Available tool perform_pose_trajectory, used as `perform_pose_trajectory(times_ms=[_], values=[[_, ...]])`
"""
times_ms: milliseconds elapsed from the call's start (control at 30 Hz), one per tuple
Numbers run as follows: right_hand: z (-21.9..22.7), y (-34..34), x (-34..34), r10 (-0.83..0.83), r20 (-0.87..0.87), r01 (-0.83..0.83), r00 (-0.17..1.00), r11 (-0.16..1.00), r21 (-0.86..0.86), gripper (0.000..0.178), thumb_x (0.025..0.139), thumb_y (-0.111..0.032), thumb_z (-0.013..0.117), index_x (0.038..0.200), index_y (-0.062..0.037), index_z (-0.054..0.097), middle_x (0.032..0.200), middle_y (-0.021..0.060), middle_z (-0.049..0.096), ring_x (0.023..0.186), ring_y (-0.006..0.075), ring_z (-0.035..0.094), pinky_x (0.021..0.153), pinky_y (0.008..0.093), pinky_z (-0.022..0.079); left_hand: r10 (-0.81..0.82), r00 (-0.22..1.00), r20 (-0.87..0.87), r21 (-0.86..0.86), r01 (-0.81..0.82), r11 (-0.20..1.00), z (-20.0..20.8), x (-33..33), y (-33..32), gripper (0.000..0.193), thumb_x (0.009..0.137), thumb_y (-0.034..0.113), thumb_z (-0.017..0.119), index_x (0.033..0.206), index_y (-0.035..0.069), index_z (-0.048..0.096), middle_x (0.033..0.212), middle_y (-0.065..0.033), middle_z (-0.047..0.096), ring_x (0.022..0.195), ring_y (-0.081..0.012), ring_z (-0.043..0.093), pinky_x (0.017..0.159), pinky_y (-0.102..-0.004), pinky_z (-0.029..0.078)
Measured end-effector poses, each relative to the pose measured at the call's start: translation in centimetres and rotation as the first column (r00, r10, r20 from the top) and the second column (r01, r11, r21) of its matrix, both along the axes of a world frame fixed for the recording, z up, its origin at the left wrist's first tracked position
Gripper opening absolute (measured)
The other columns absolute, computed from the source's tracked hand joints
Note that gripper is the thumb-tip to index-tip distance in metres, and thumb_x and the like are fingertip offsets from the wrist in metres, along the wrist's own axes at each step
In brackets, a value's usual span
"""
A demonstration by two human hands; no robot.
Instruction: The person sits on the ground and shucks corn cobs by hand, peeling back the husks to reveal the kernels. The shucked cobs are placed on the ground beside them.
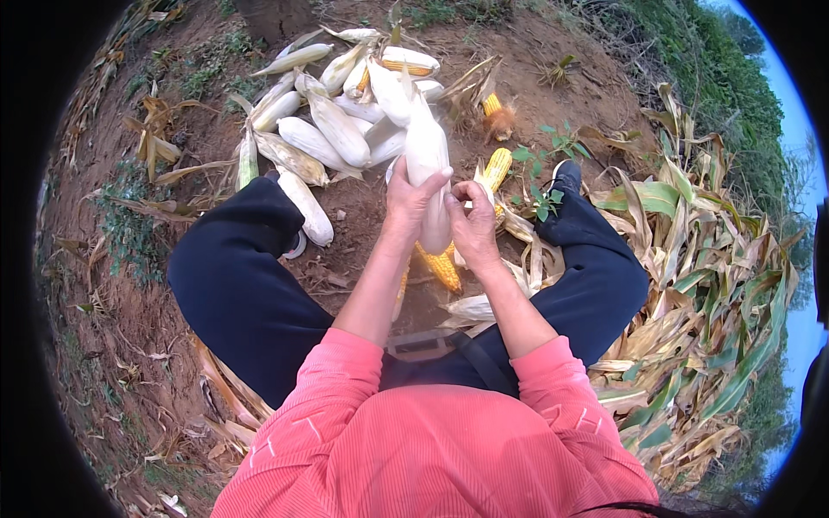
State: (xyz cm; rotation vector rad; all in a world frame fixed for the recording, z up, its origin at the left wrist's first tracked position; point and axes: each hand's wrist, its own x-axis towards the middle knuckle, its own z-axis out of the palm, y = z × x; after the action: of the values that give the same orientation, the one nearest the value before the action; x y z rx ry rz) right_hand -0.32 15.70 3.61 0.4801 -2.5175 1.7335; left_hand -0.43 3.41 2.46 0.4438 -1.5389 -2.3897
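Husk-clad ear (427, 142), long axis away from us; left hand (409, 198) grips it; right hand (476, 229) alongside, grip unclear; open soil (591, 112) ahead-right.

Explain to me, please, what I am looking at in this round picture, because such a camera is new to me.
There is no machine working here: a person uses two bare hands. The picture comes from a wide fisheye camera worn on the head and looking down, so edges bend and the corners are black. Its left is the person's left. The left hand holds a husk-covered corn ear; the right hand touches, or nearly touches, its side. Beyond them, more pale, husk-covered ears lie heaped on reddish soil. Bare yellow ears lie near the hands, and dry corn leaves are piled on the right.
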Motion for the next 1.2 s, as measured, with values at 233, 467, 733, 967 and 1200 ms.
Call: perform_pose_trajectory(times_ms=[233, 467, 733, 967, 1200], values=[[-3.5, 1.4, -2.5, -0.134, 0.329, 0.218, 0.935, 0.948, -0.233, 0.003, 0.089, -0.001, 0.051, 0.09, -0.0042, 0.052, 0.081, -0.0005, 0.051, 0.071, 0.0064, 0.045, 0.064, 0.0215, 0.04, -0.092, 0.992, -0.091, 0.309, 0.116, 0.944, 0.6, 0.1, -0.3, 0.054, 0.076, 0.021, 0.078, 0.12, 0.002, 0.053, 0.109, -0.0081, 0.061, 0.099, -0.0157, 0.059, 0.089, -0.032, 0.047], [-1.4, 0.5, -1.3, -0.113, 0.328, 0.231, 0.938, 0.909, -0.346, 0.008, 0.089, 0.001, 0.049, 0.096, -0.0029, 0.049, 0.082, 0.0, 0.05, 0.07, 0.0068, 0.045, 0.063, 0.0221, 0.039, -0.131, 0.984, -0.123, 0.502, 0.176, 0.847, 0.3, 0.6, -0.7, 0.057, 0.079, 0.018, 0.075, 0.126, 0.002, 0.048, 0.114, -0.0068, 0.059, 0.106, -0.0157, 0.056, 0.094, -0.031, 0.045], [-4.1, 1.4, -2.4, -0.222, 0.259, 0.275, 0.94, 0.942, -0.191, 0.005, 0.091, -0.004, 0.052, 0.094, -0.0027, 0.048, 0.082, 0.0014, 0.048, 0.071, 0.0073, 0.044, 0.063, 0.0224, 0.039, -0.134, 0.987, -0.084, 0.291, 0.153, 0.945, -0.1, 0.4, -0.1, 0.061, 0.074, 0.013, 0.075, 0.126, -0.001, 0.046, 0.114, -0.0107, 0.059, 0.105, -0.0199, 0.058, 0.094, -0.0338, 0.046], [0.6, 0.5, -1.3, -0.13, 0.18, 0.18, 0.975, 0.939, -0.293, 0.022, 0.092, -0.017, 0.058, 0.102, 0.0009, 0.051, 0.09, 0.0074, 0.058, 0.08, 0.0138, 0.055, 0.072, 0.0279, 0.046, -0.198, 0.979, -0.041, 0.078, 0.201, 0.977, 1.0, 0.7, -0.1, 0.067, 0.062, 0.01, 0.076, 0.122, 0.0, 0.048, 0.109, -0.0099, 0.06, 0.101, -0.0189, 0.058, 0.09, -0.0321, 0.046], [1.5, 2.1, -3.4, -0.094, 0.188, 0.163, 0.978, 0.905, -0.393, 0.014, 0.096, -0.014, 0.054, 0.102, -0.0025, 0.06, 0.085, -0.0023, 0.06, 0.073, 0.0046, 0.053, 0.066, 0.0198, 0.044, -0.424, 0.894, 0.142, -0.304, 0.447, 0.841, 1.0, 1.0, 0.5, 0.071, 0.054, 0.012, 0.074, 0.121, 0.001, 0.051, 0.107, -0.0092, 0.061, 0.099, -0.0194, 0.059, 0.092, -0.0318, 0.045]])
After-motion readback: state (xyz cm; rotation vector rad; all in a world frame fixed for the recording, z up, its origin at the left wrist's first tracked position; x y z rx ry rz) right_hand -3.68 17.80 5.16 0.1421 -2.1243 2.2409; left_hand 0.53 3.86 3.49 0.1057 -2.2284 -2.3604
